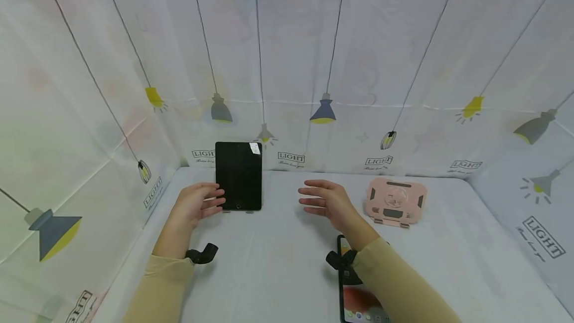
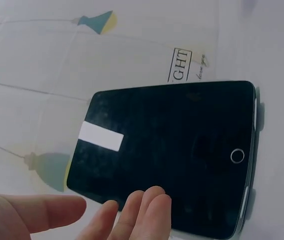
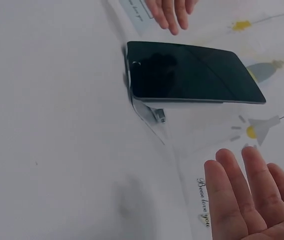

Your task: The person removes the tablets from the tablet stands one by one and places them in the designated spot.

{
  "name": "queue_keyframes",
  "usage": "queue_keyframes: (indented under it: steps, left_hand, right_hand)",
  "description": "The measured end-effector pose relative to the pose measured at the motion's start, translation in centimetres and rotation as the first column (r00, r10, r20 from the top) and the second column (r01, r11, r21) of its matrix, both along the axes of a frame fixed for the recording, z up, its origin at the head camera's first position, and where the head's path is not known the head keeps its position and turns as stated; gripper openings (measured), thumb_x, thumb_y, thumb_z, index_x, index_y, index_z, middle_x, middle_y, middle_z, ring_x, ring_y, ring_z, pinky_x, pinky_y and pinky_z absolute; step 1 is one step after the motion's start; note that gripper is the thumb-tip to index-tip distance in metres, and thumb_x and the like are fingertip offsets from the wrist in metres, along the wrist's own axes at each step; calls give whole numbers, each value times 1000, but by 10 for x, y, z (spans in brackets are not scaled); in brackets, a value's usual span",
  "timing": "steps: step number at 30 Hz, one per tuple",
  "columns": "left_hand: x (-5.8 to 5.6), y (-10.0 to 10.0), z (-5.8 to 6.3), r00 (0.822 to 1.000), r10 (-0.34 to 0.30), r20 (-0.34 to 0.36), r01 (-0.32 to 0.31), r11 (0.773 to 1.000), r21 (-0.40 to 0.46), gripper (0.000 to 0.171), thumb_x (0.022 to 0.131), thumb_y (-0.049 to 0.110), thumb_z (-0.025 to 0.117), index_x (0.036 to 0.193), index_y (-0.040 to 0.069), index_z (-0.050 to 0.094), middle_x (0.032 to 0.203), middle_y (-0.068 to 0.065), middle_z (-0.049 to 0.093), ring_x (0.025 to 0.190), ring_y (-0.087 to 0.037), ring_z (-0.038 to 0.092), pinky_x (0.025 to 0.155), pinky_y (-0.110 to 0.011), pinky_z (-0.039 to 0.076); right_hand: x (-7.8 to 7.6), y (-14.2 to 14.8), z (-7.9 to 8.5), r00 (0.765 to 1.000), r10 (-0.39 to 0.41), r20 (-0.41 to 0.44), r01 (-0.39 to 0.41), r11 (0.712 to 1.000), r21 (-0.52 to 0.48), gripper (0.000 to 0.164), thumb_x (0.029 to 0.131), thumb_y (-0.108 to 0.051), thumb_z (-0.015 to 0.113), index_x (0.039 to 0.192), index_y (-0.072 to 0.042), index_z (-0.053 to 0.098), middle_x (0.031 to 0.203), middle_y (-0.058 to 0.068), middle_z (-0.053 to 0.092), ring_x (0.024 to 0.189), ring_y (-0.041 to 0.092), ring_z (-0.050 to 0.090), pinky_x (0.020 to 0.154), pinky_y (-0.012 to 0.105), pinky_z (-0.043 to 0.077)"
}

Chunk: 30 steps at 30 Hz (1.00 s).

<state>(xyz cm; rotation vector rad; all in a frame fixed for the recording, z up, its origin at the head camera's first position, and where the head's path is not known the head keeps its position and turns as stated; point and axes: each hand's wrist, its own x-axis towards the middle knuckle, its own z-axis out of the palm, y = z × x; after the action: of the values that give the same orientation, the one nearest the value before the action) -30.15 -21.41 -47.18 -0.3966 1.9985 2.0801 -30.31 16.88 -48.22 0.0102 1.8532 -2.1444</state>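
A black tablet (image 1: 237, 176) with a white sticker on one top corner and a round home button leans upright on a stand at the back left. My left hand (image 1: 195, 203) is at its left side, fingers loosely extended and overlapping its edge in the head view. In the left wrist view, its fingertips (image 2: 154, 210) appear in front of the tablet's lower long side. My right hand (image 1: 329, 203) hovers over the table to the right of the tablet, fingers spread and nothing in them. The right wrist view shows the stand's metal part (image 3: 159, 115) behind the tablet.
A pink folding stand (image 1: 376, 202) with dark pads is at the back right. A second tablet (image 1: 358, 308), its screen lit with app icons, lies under my right forearm, partly hidden. White cloth printed with lamps (image 1: 323, 108) closes off the back and sides.
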Motion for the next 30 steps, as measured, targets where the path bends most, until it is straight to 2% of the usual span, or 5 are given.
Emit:
queue_keyframes:
  steps: [7, 15, 19, 25, 30]
  left_hand:
    - [-3, -15, 1, 999, 39, -6, -39, 999, 20, 49, 115, 23, 49, 159, 2, 46, 158, -23, 55, 127, -29, 73, 108, -43, 59]
    - [-9, -29, 0, 996, 85, 5, -85, 996, -18, 47, 114, 23, 50, 157, 4, 49, 161, -22, 53, 132, -30, 69, 105, -39, 61]
    - [-13, -34, 0, 995, 97, 5, -97, 995, -9, 47, 113, 22, 51, 157, 4, 49, 163, -20, 52, 128, -25, 70, 109, -40, 59]
    - [-20, -36, 1, 994, 108, 18, -108, 994, -1, 48, 114, 22, 50, 160, 7, 47, 165, -18, 52, 140, -31, 61, 116, -44, 53]
    - [-28, -40, -2, 994, 112, 8, -112, 993, 38, 50, 113, 19, 52, 162, 9, 45, 167, -16, 48, 138, -27, 59, 124, -46, 47]
  right_hand:
    - [-5, -16, 2, 1000, 8, 1, -8, 1000, -16, 40, 109, -22, 63, 147, -8, 61, 142, 15, 73, 124, 37, 75, 97, 44, 66]
    - [-13, -37, 4, 1000, 25, 2, -25, 999, -45, 39, 109, -23, 64, 145, -9, 62, 138, 13, 75, 118, 32, 78, 94, 40, 67]
    - [-20, -46, 5, 1000, 14, -6, -14, 999, -53, 39, 108, -25, 65, 144, -10, 63, 137, 13, 75, 115, 30, 78, 94, 39, 67]
    - [-28, -59, 1, 1000, -19, 14, 20, 997, -79, 38, 107, -23, 68, 142, -10, 65, 134, 12, 77, 108, 28, 80, 93, 39, 67]
    - [-33, -70, 2, 999, -26, 26, 28, 997, -75, 38, 105, -20, 71, 141, -12, 66, 136, 12, 76, 110, 29, 79, 93, 39, 67]
